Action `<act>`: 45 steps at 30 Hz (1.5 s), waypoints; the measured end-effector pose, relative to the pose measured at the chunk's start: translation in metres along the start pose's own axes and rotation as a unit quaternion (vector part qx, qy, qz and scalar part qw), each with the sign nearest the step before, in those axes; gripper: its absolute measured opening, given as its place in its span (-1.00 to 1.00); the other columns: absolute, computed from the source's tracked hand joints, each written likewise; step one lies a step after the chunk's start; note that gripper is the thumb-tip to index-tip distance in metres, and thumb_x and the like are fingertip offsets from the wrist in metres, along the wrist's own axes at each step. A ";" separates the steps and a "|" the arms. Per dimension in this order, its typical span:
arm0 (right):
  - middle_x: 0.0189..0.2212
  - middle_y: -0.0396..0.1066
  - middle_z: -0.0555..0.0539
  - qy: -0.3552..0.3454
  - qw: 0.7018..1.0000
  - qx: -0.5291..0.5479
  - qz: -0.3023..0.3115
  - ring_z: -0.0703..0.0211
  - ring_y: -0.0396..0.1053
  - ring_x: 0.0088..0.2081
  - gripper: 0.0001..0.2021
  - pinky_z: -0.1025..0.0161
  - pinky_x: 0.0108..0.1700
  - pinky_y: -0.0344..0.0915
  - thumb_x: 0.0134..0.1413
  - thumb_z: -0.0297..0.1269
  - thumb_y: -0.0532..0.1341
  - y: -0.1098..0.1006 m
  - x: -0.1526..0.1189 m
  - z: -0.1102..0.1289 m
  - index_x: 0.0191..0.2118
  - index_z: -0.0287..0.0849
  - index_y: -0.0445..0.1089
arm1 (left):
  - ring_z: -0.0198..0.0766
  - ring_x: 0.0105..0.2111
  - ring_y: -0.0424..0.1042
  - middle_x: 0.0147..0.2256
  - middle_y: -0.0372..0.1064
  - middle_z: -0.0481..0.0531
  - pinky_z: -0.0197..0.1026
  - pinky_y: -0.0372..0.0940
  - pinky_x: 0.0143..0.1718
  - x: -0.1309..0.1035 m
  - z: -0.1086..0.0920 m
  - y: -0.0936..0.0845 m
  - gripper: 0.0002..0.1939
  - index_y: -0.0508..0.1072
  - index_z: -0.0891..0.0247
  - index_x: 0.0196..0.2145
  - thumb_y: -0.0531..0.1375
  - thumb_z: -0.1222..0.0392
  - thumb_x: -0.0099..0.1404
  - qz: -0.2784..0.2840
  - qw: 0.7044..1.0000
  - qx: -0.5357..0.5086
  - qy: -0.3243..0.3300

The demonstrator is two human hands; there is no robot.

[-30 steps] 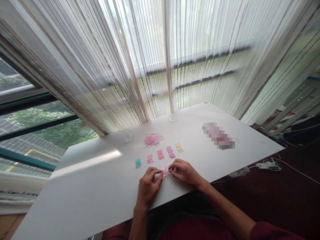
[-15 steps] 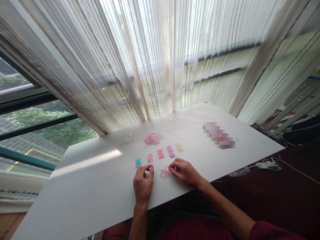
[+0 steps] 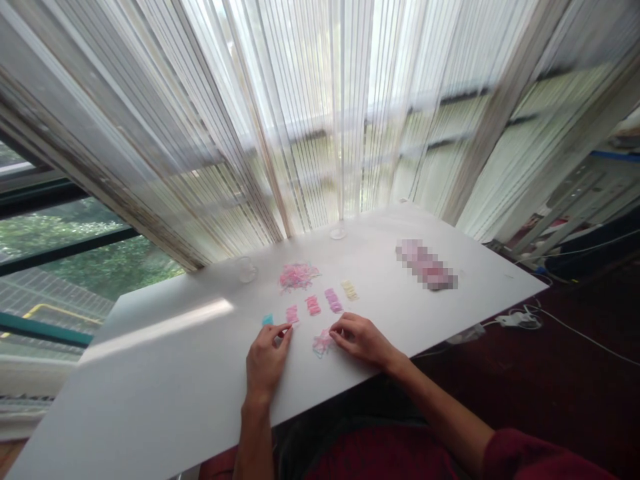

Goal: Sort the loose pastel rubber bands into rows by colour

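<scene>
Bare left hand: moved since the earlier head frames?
Yes, leftward: the bare left hand has gone from the small loose pastel-pink pile to the near edge of the neat light-pink row, which stays put on the white table.

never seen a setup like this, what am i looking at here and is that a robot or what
No robot: these are a person's bare left hand and right hand. The view comes from a camera worn on the head, looking forward and down.

On the white table lie small groups of thin strips: teal, pink, coral-pink, purple and pale yellow. Behind them is a larger mixed pile.

The left fingers are pinched beside the pink group; the right fingers are at a small loose pile. Whether either grips a strip is too small to tell.
</scene>
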State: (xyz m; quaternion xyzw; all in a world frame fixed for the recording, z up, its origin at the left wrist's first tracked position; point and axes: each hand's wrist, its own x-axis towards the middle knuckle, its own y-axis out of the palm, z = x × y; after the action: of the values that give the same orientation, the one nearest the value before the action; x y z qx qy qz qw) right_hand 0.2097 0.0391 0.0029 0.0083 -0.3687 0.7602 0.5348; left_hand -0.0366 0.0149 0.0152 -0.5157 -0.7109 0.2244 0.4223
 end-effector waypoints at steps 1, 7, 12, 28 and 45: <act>-0.37 0.44 -0.05 0.000 1.000 0.000 0.000 0.24 0.40 -0.40 -0.87 0.29 -0.26 0.40 0.28 -0.33 0.21 0.000 0.000 0.000 -0.26 -0.16 0.52 | -0.28 -0.51 0.37 -0.37 0.49 -0.03 -0.22 0.33 -0.38 -0.001 0.001 0.001 -0.73 0.63 0.12 -0.25 0.17 -0.01 0.34 -0.005 1.000 0.002 -0.003; -0.38 0.43 -0.04 -0.003 1.000 0.002 0.001 0.24 0.40 -0.39 -0.88 0.30 -0.25 0.38 0.27 -0.37 0.22 0.000 0.000 -0.001 -0.26 -0.17 0.52 | -0.25 -0.47 0.41 -0.38 0.46 -0.01 -0.20 0.35 -0.33 -0.006 0.003 0.007 -0.71 0.60 0.18 -0.21 0.14 0.01 0.35 -0.029 0.999 0.010 -0.010; -0.38 0.43 -0.04 -0.004 1.000 0.003 0.003 0.25 0.40 -0.40 -0.88 0.30 -0.26 0.39 0.27 -0.36 0.22 0.001 0.000 -0.001 -0.26 -0.17 0.53 | -0.28 -0.48 0.40 -0.38 0.44 -0.03 -0.24 0.35 -0.35 -0.009 0.003 0.006 -0.77 0.58 0.19 -0.19 0.14 0.12 0.33 -0.028 0.999 0.020 -0.007; -0.39 0.42 -0.04 0.000 1.000 0.007 0.001 0.22 0.40 -0.40 -0.87 0.28 -0.27 0.40 0.28 -0.35 0.21 0.000 0.000 0.000 -0.26 -0.16 0.52 | -0.29 -0.42 0.46 -0.31 0.48 -0.05 -0.28 0.32 -0.34 -0.014 0.001 0.009 -0.77 0.59 0.13 -0.15 0.15 0.28 0.33 0.007 0.997 0.069 0.019; -0.38 0.43 -0.04 -0.002 1.000 0.004 0.000 0.23 0.40 -0.40 -0.88 0.29 -0.27 0.40 0.28 -0.36 0.22 0.000 0.000 0.001 -0.26 -0.15 0.52 | -0.29 -0.42 0.45 -0.34 0.46 -0.05 -0.30 0.30 -0.35 -0.015 0.002 0.008 -0.70 0.58 0.09 -0.04 0.12 0.27 0.37 0.020 0.995 0.083 0.049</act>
State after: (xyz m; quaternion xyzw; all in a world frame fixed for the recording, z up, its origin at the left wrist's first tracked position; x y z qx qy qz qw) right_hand 0.2094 0.0388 0.0037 0.0114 -0.3668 0.7614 0.5344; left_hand -0.0322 0.0045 0.0025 -0.5033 -0.6574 0.2657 0.4939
